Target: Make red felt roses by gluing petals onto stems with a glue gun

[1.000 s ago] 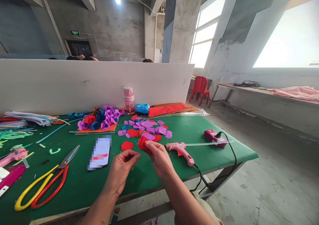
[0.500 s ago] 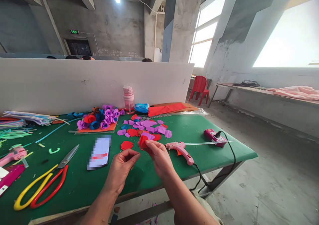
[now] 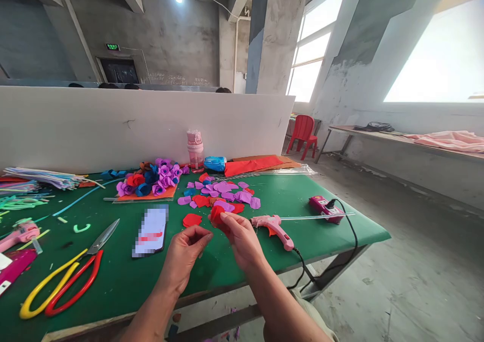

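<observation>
At the upper left of your view, you can read EXIT on a green sign (image 3: 112,47), but the wall writing (image 3: 177,79) is too small.

The table (image 3: 287,193) has a smooth green top with a soft shine. The scissors (image 3: 93,251) near its front left corner have shiny metal blades and smooth handles that look like plastic. Above the front edge, the held red petal (image 3: 217,215) looks like thin, dull paper, and so do the purple petals (image 3: 223,187) nearer the back edge. The glue gun (image 3: 277,228) by the front edge is smooth pink plastic, and its glue stick (image 3: 321,217) is clear and glossy. By the back edge, the bottle (image 3: 195,154) is see-through pink plastic and the blue packet (image 3: 215,164) looks shiny and crinkly.
</observation>
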A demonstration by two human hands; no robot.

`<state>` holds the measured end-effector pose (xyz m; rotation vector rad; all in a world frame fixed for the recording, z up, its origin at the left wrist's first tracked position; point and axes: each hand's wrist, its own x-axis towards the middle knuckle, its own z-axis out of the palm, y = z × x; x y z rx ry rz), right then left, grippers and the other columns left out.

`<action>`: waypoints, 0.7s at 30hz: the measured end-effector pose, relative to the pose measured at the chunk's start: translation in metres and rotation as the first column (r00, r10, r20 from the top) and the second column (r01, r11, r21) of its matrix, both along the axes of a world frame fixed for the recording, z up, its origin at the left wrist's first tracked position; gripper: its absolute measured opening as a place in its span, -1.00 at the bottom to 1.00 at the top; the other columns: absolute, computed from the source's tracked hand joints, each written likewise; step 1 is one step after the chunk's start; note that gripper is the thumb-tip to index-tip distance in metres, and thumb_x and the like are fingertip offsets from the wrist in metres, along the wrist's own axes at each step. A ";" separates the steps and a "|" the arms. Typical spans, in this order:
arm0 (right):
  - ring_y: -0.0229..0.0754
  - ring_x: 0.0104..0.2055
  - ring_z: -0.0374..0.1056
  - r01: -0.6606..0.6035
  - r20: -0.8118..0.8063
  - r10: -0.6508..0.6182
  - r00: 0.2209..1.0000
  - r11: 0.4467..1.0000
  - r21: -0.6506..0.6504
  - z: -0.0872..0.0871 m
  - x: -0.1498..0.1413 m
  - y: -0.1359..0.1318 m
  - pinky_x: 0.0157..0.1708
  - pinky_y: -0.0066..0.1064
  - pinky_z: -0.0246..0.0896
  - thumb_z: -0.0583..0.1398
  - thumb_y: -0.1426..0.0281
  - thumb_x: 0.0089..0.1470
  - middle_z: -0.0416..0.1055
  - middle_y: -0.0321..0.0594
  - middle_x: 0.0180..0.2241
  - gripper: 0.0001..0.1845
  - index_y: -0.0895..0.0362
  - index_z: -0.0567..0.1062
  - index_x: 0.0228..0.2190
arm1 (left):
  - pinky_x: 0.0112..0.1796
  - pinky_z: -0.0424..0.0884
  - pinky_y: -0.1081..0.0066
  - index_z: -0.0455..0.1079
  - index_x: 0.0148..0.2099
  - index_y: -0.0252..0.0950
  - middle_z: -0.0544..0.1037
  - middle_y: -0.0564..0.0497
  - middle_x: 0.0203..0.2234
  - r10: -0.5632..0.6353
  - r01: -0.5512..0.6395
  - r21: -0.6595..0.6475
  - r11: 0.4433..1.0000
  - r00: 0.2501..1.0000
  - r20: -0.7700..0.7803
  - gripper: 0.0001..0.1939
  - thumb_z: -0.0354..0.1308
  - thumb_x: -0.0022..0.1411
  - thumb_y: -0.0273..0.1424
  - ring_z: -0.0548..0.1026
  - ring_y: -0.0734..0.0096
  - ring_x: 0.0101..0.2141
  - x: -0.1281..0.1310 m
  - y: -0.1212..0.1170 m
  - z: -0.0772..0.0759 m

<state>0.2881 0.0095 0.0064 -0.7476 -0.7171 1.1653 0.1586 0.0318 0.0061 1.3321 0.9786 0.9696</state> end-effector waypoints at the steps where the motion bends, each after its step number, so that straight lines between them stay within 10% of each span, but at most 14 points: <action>1: -0.16 -0.31 0.37 -0.004 -0.001 0.004 1.000 1.000 0.002 0.001 0.000 0.000 -0.11 -0.31 0.18 0.24 0.28 -0.08 0.51 -0.20 -0.46 -0.81 0.13 0.59 -0.49 | -0.55 0.09 0.53 0.41 -0.48 -0.31 0.31 0.12 -0.62 0.002 -0.002 0.004 1.000 1.000 0.002 -0.73 0.30 -0.12 -0.21 0.13 0.55 -0.58 0.000 0.000 0.000; 21: -0.21 -0.33 0.41 -0.053 -0.011 0.053 0.999 0.998 -0.019 -0.005 -0.014 -0.001 -0.23 -0.39 0.21 0.34 0.35 -0.23 0.51 -0.27 -0.43 -0.74 0.10 0.53 -0.38 | -0.57 0.11 0.53 0.38 -0.51 -0.32 0.30 0.14 -0.66 0.038 -0.038 -0.006 0.999 0.996 0.081 -0.70 0.30 -0.14 -0.19 0.18 0.57 -0.60 0.003 0.001 -0.007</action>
